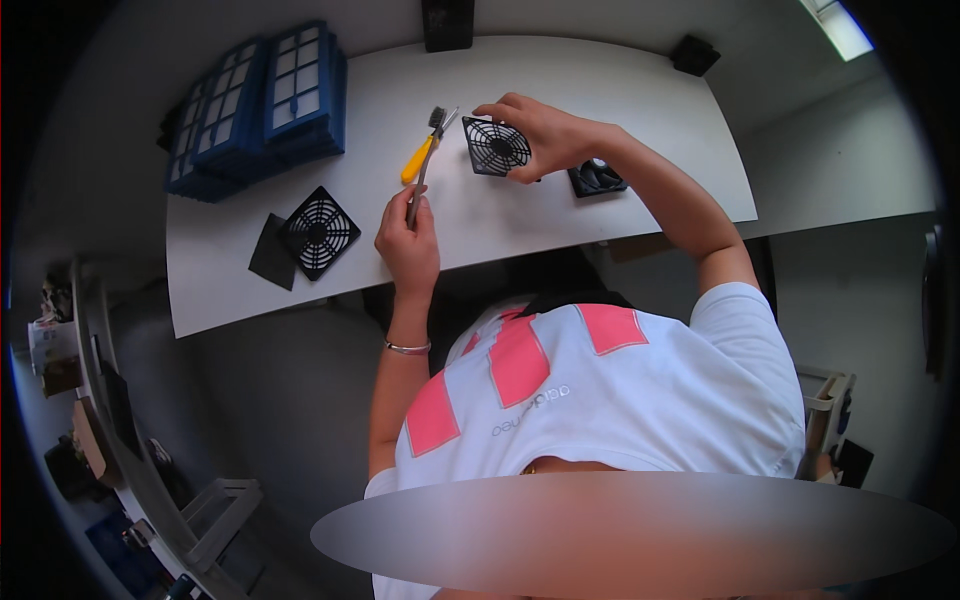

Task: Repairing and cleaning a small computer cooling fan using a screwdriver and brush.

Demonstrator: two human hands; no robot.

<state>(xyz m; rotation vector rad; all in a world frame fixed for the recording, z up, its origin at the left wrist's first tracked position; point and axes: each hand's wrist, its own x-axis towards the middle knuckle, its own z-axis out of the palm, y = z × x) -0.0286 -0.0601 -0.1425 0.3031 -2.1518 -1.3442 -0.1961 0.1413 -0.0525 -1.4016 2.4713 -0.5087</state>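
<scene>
My left hand (409,235) is closed around the handle of a small brush (437,117) with dark bristles, its head pointing to the far side of the table. Close beside the brush is a screwdriver (415,162) with a yellow handle, its metal shaft partly behind the bristles. My right hand (545,137) grips a square black fan guard (497,147) by its edges, slightly right of the brush head and apart from it. Under my right forearm, a black cooling fan (597,178) is partly hidden. Another black fan guard (319,233) overlaps a thin dark filter sheet (270,254) at left.
Stacks of blue-framed filter panels (297,85) stand at the back left of the white table (390,80). A black box-like object (447,24) is at the far edge, and a dark block (694,55) at the far right corner. Shelving (105,400) stands at lower left.
</scene>
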